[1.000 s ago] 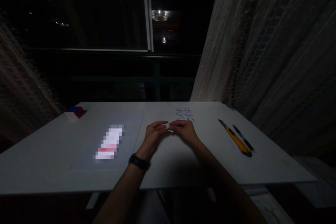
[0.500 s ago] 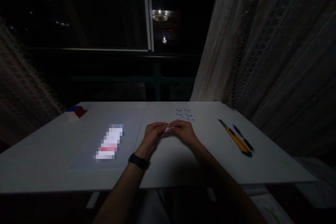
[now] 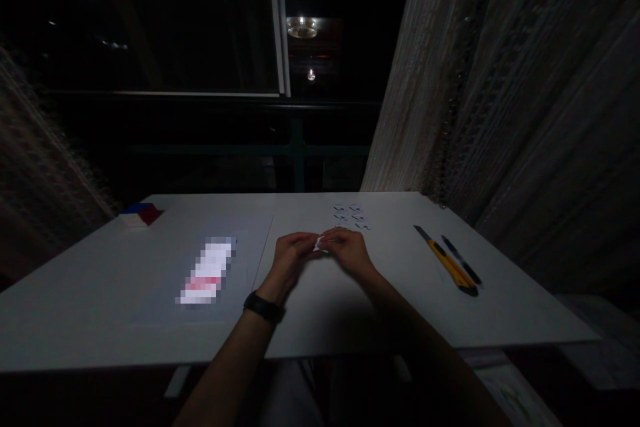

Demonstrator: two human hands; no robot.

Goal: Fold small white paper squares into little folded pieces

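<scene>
Head view, very dark. We can't make out much beyond the table. The window behind it is black apart from a reflected lamp. A curtain fills the right side, and its top and right edges are cut off. The sheet on the left of the table carries a pixelated patch, so we can't read it. The bits near the far edge are too small to identify. They're pale, laid in short rows, just beyond the hands.

Both forearms come in from the bottom edge and meet mid-table. The left hand has a watch at the wrist, and its fingers curl inward toward the right hand. The fingertips of both hands meet on a scrap — small, white, held just above the table between the hands. Both grips are narrow pinches closed on it. Most of the scrap is hidden by the fingers, so we can't tell its shape.

On the right, well apart from the hands, a knife with a yellow body lies beside a dark pen — near-parallel, and we can't tell if they touch. At the far left corner sits a cube, red and blue.
</scene>
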